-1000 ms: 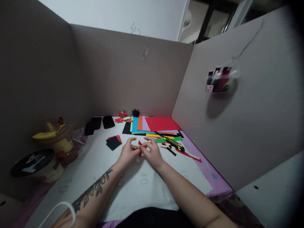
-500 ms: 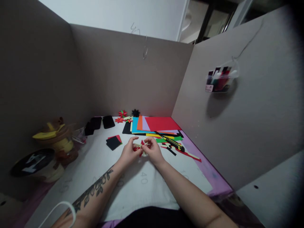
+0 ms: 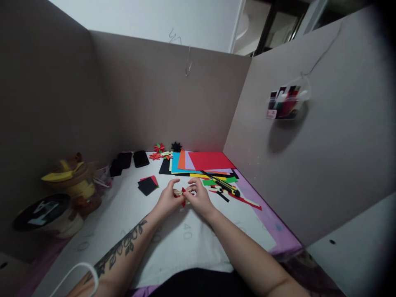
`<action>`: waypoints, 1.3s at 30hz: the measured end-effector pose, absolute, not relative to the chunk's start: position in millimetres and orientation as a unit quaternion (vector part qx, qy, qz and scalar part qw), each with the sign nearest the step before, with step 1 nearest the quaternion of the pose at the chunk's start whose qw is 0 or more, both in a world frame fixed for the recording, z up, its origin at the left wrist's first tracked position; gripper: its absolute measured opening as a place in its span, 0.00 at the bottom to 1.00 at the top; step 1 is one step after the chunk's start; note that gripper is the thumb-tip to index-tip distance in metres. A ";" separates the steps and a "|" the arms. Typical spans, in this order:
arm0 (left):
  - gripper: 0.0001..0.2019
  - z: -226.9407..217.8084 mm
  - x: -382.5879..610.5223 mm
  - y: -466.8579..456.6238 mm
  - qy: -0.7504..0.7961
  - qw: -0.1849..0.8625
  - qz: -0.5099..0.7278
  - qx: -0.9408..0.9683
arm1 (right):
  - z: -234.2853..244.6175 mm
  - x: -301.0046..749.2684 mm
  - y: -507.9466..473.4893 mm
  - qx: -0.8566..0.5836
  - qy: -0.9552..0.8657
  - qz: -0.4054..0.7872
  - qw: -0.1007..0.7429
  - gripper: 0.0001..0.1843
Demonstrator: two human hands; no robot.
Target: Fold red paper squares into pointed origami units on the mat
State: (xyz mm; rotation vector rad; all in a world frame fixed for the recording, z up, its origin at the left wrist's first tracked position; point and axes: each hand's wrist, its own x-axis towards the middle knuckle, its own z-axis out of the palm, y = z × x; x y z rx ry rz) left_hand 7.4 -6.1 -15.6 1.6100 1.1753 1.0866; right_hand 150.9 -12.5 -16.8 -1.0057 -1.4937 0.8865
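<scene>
Between my hands is a small folded paper star in red and pale cream, partly hidden by my fingers. My left hand pinches its left side between thumb and fingers. From the right, my right hand grips it the same way, the two thumbs nearly meeting. The piece is held just above the white tabletop. Left of my hands lies a small stack of black and red paper squares.
Behind my hands are coloured paper sheets, with finished paper stars to their left. A yellow-black utility knife rests among paper scraps at right. Dark flat objects and a pot-like container stand left. Grey panels surround the table.
The paper star has turned slightly between my fingers, showing its red points at a different angle. Both hands stay in almost the same place.
</scene>
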 end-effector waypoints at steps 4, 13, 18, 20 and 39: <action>0.30 -16.8 5.8 -5.7 0.464 0.421 0.421 0.656 | -20.7 151.0 -9.7 -0.405 -0.640 0.348 0.553 0.15; 0.30 -16.6 6.2 -9.7 0.434 0.436 0.380 0.691 | -23.5 151.5 -6.3 -0.389 -0.596 0.398 0.579 0.13; 0.29 -14.3 5.3 -11.0 0.424 0.427 0.375 0.705 | -21.3 150.4 -8.6 -0.387 -0.597 0.415 0.567 0.12; 0.30 -13.9 5.2 -11.2 0.424 0.432 0.371 0.704 | -21.5 150.1 -8.7 -0.386 -0.593 0.424 0.565 0.12; 0.26 0.6 4.3 -6.8 0.460 0.469 0.468 0.591 | -24.5 151.0 -3.6 -0.397 -0.599 0.336 0.609 0.09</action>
